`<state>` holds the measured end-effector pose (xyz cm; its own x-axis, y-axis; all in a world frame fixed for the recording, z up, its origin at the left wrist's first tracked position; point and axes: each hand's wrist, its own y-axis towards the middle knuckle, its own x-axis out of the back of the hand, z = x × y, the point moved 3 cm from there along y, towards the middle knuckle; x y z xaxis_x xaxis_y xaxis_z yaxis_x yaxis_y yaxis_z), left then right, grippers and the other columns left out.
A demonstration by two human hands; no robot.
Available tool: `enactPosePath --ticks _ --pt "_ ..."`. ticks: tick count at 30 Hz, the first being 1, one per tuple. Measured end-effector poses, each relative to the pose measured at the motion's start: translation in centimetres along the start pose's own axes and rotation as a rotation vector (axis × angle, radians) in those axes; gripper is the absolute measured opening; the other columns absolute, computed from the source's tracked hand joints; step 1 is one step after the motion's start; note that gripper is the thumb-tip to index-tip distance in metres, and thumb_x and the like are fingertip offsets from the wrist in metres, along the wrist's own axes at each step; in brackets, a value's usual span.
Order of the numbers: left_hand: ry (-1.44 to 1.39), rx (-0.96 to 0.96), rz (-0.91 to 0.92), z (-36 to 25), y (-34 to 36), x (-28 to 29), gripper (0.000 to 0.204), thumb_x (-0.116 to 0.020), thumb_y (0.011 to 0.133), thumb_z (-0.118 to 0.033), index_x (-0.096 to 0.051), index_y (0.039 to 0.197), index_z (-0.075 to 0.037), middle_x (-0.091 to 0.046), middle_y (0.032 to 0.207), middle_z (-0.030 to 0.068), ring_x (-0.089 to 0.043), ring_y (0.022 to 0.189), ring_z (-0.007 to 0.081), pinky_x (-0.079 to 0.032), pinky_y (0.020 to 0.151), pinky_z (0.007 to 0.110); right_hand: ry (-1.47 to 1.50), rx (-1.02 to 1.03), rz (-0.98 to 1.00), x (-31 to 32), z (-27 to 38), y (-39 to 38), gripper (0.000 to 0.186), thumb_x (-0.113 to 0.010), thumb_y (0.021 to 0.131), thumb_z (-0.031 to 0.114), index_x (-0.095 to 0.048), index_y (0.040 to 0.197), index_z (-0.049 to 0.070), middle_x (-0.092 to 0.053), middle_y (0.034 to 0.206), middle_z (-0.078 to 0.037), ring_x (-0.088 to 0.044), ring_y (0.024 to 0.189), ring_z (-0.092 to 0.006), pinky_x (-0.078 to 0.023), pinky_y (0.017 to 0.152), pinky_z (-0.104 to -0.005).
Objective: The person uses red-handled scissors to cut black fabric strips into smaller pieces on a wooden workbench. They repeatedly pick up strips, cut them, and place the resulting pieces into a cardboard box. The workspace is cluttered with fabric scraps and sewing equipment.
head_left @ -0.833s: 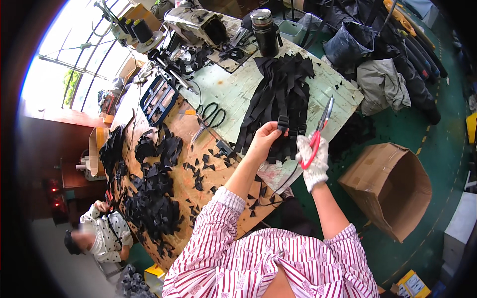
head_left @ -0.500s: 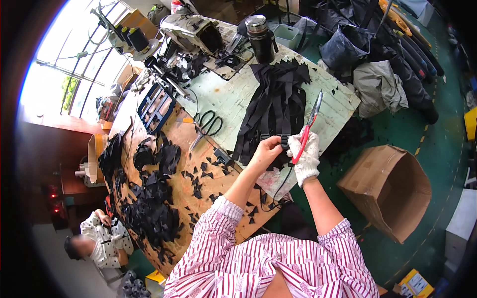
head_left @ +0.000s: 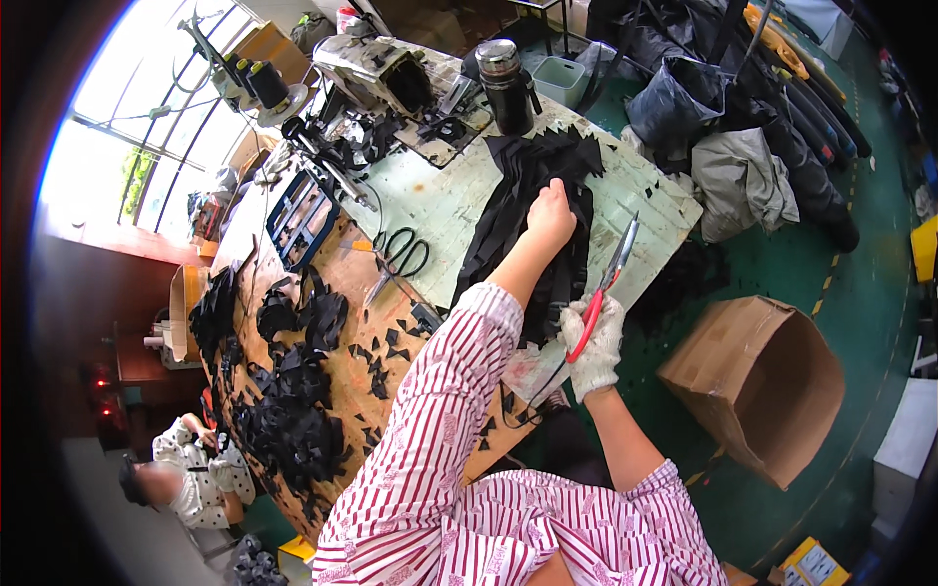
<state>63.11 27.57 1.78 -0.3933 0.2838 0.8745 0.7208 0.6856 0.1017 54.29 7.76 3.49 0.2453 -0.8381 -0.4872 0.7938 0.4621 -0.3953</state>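
A thick bundle of black webbing straps [head_left: 498, 230] lies on the pale green tabletop, its far ends cut in points. Over the middle of the bundle is my bare left hand [head_left: 553, 215], closed; what its fingers pinch, if anything, is hidden. My right hand [head_left: 596, 354], in a white knit glove, grips a pair of red-handled scissors [head_left: 589, 327] at the table's near right edge. The scissor blades point up and away. The near strap ends lie close beside the glove; I cannot tell whether it touches them.
Black-handled scissors [head_left: 401, 254], a blue tray [head_left: 301, 220] and heaps of black scraps [head_left: 288, 415] lie on the wooden table at left. A steel-topped flask [head_left: 506, 88] stands behind the straps, near a sewing machine [head_left: 376, 73]. An open cardboard box [head_left: 752, 386] sits on the floor at right. Another person [head_left: 191, 474] sits lower left.
My left hand has left the near strap ends beside the glove and reached forward over the bundle. My right hand, still holding the scissors, has drawn slightly nearer to me.
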Motion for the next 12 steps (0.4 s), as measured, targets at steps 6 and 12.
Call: enactPosePath --ticks 6,12 --pt "-0.537 0.313 0.214 1.6 2.7 0.5 0.034 -0.062 0.073 -0.007 -0.06 0.104 0.005 -0.065 0.081 0.0148 -0.065 0.075 0.0242 -0.052 0.068 0.034 -0.217 0.145 -0.016 0.5 -0.4 -0.4 0.044 -0.063 0.074 -0.008 -0.039 0.107 0.008 -0.05 0.093 -0.006 -0.053 0.08 -0.0129 -0.05 0.071 -0.0254" --pt "-1.703 0.569 0.476 3.2 4.0 1.3 0.034 -0.054 0.085 -0.001 -0.052 0.12 -0.003 -0.061 0.091 0.0153 -0.064 0.077 0.0262 -0.055 0.064 0.029 0.16 -0.08 0.026 0.4 -0.9 0.1 0.043 -0.063 0.076 -0.006 -0.039 0.107 0.011 -0.049 0.095 -0.008 -0.053 0.083 -0.0139 -0.05 0.075 -0.0269"
